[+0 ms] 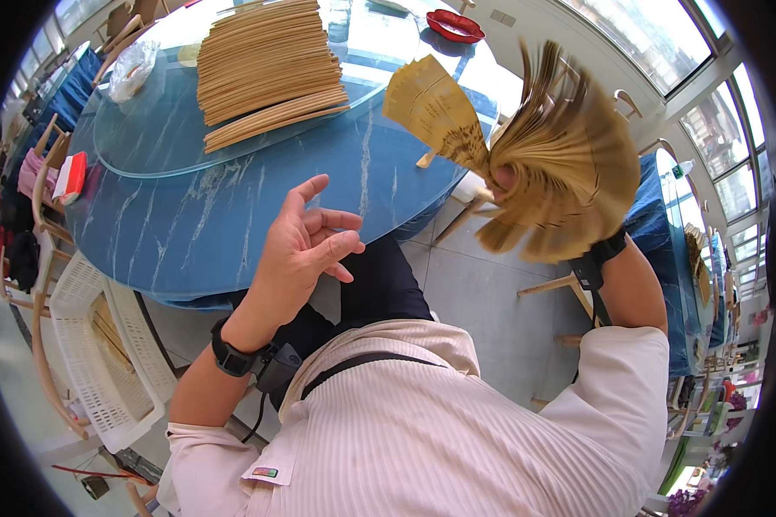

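My right hand (503, 177) is closed around the gathered middle of a yellow pleated paper fan (578, 164). Its folds splay out on both sides, and the larger part is smeared by motion. Dark printed marks show on the smaller spread part. Most of the right hand is hidden behind the paper. My left hand (306, 237) hovers over the near edge of the round table, fingers apart and slightly bent, holding nothing. Beyond it, a tall pile of thin pale wooden strips (267, 65) lies on the glass turntable (147, 146).
Blue marbled cloth covers the table (215, 224). A red dish (455, 26) and a clear plastic bag (134, 69) rest toward its far side. At lower left stands a white plastic basket (103, 379). Wooden chairs (43, 198) surround the table; another blue-covered table (664, 233) is at right.
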A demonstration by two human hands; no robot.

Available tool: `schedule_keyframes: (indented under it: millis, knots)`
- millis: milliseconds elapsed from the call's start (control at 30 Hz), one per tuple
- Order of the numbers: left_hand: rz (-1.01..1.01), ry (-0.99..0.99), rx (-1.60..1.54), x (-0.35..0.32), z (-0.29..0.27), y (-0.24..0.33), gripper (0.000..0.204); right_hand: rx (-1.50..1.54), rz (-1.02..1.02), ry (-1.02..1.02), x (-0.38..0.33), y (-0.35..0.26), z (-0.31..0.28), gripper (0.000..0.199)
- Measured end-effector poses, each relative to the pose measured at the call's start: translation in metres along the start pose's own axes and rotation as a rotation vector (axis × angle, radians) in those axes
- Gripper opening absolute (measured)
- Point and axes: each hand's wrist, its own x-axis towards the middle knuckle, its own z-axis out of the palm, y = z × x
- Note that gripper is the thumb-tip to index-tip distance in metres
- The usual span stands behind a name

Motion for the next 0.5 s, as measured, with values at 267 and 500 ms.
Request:
schedule_keyframes:
  millis: [267,500]
  knots:
    - [0.022,0.046,0.134,0.019,-0.014,-0.004,0.074,-1.207,-0.587,-0.045,0.038,-0.016,-0.017,0.019]
    - [-0.027,0.101,0.167,0.026,-0.023,-0.009,0.078,-1.699,-0.699,0.315,0.057,-0.019,-0.008,0.020]
